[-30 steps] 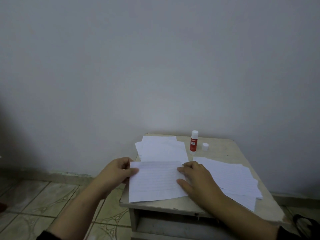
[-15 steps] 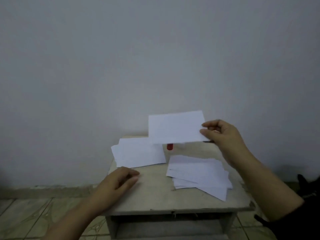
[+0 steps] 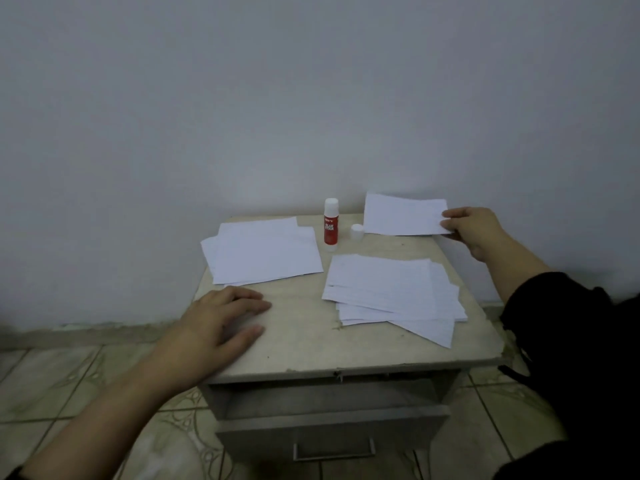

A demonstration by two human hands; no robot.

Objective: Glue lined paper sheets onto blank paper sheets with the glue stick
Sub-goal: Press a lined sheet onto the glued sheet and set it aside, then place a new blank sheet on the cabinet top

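My right hand (image 3: 472, 230) pinches the right edge of one sheet of paper (image 3: 401, 214) at the table's back right corner, just above the top. My left hand (image 3: 221, 323) lies flat and open on the table's front left, holding nothing. A stack of blank sheets (image 3: 263, 251) lies at the back left. A fanned pile of lined sheets (image 3: 391, 289) lies on the right. The red and white glue stick (image 3: 330, 225) stands upright at the back, uncapped, with its white cap (image 3: 357, 232) beside it.
The small worn table (image 3: 304, 341) stands against a plain wall, with a drawer (image 3: 332, 431) slightly pulled out below its front edge. Tiled floor surrounds it. A dark sleeve (image 3: 571, 341) covers my right forearm.
My right hand lifted the sheet from the table's front and carried it to the back right corner. My left hand let go of it and settled flat on the table.
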